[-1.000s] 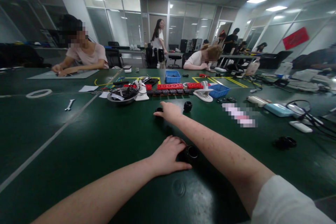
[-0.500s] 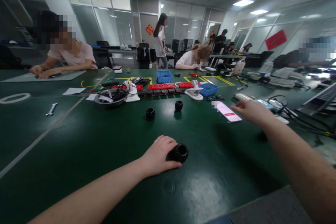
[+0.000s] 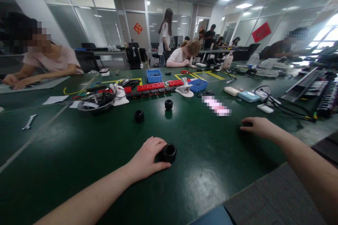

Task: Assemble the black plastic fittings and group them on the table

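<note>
I see left hand [image 3: 149, 158] clasping black fitting [image 3: 169, 153] at lower centre of bench [image 3: 79, 147], bore toward me; right hand [image 3: 260, 127] well apart, mid-right, over dark part [image 3: 246, 124], grip can't tell.

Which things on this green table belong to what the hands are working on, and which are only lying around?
Job in hand:
left hand gripping a black ring
right hand at a small black part
second ring
third ring

Lying about:
wrench
bowl of cables
red blocks
blue basket
white clamp
</note>
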